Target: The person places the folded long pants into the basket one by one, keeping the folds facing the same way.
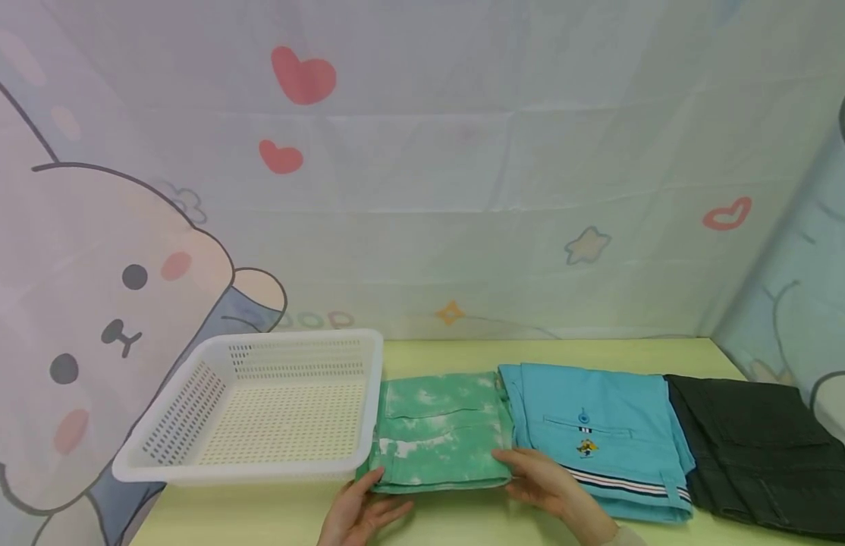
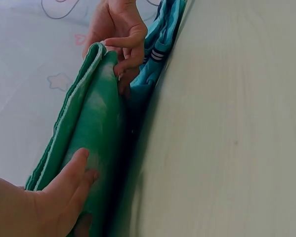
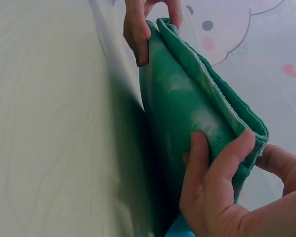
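Observation:
A folded pair of mottled green-and-white pants (image 1: 441, 432) lies between both hands, right of the white basket. My left hand (image 1: 357, 513) grips its near left corner, thumb on top and fingers underneath. At the near right corner, my right hand (image 1: 548, 485) pinches the cloth the same way. Both wrist views show the near edge of the green pants (image 3: 187, 98) raised off the table, with a dark gap beneath. The left hand (image 2: 49, 202) has its fingers against the underside, and the right hand (image 3: 227, 192) holds the folded layers at the other end.
A white perforated plastic basket (image 1: 373, 409) stands at the left of the pale yellow table (image 1: 457, 523). Folded light blue pants (image 1: 600, 432) with a striped waistband lie to the right, beside folded black pants (image 1: 757, 447). A printed cloth backdrop (image 1: 422, 167) hangs behind.

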A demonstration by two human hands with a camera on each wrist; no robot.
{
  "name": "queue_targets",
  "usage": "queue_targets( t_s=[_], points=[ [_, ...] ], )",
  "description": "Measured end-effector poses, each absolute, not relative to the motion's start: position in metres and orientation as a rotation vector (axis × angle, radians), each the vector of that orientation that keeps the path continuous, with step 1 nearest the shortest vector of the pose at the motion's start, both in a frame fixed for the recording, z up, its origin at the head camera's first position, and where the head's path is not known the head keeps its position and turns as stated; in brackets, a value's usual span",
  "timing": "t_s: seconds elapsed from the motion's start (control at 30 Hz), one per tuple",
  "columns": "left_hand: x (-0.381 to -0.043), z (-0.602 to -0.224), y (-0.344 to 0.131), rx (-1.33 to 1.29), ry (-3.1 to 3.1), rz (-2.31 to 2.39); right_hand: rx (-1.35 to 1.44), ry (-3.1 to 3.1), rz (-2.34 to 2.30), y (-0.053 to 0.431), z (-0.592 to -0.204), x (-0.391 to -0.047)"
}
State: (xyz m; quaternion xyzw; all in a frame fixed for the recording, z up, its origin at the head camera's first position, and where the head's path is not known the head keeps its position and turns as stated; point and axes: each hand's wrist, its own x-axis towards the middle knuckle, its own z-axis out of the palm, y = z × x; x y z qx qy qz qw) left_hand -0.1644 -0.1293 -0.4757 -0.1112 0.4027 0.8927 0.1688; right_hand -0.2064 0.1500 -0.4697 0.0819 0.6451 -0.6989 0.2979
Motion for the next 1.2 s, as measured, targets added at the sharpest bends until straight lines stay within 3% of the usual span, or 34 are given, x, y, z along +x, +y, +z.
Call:
queue_targets(
  t_s=[1.2],
  points=[
    [-0.1634, -0.4811, -0.1282, -0.353, 1.408, 2.507, 0.127, 1.707, -1.866, 0.1560, -0.4663, -0.2038]
  ],
)
